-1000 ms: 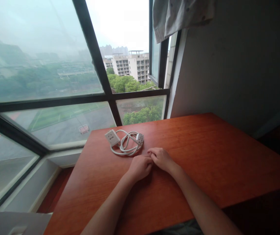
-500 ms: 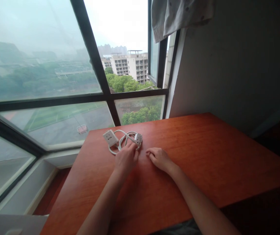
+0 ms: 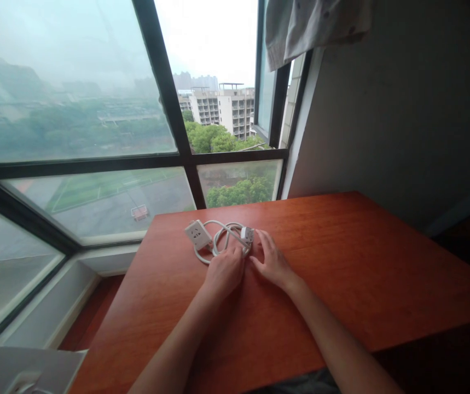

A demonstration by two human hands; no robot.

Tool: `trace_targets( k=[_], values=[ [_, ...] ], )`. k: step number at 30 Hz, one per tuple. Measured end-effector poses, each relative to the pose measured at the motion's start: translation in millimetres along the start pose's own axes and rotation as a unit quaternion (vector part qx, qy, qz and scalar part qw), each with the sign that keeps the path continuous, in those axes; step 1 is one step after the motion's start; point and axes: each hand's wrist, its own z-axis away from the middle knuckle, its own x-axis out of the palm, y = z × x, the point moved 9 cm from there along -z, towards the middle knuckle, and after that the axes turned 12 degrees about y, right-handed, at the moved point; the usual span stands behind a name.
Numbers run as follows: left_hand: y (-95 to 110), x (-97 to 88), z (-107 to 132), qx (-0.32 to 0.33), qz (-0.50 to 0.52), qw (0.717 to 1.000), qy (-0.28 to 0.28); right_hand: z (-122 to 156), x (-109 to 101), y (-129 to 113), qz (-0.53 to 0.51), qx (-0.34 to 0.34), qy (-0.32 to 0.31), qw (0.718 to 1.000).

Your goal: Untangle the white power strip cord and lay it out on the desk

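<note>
A white extension cord lies loosely coiled on the wooden desk, its socket block (image 3: 198,235) at the left end of the coil and its plug (image 3: 247,236) at the right. My left hand (image 3: 225,269) is closed on the near side of the coiled cable (image 3: 218,241), fingers curled down and partly hidden. Just right of the plug is my right hand (image 3: 272,260), thumb and fingers apart. Its fingertips come close to the plug; whether they touch it I cannot tell.
The reddish-brown desk (image 3: 341,262) reaches to a dark-framed window (image 3: 187,160) at the back and left. A grey curtain (image 3: 317,33) hangs at the upper right, beside a dark wall (image 3: 394,109). Below the window at lower left runs a pale ledge (image 3: 70,306).
The cord, with my left hand on it, has shifted slightly right. My right hand has gone from loosely curled to spread fingers, now beside the plug. The view has tilted a little.
</note>
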Motion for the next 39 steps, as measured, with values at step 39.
trace_targets(
  k=[39],
  values=[
    [21.3,-13.1,3.4,-0.038,0.157,0.982,0.099,-12.4,-22.5,5.6,-0.023,0.016,0.065,0.997]
  ],
)
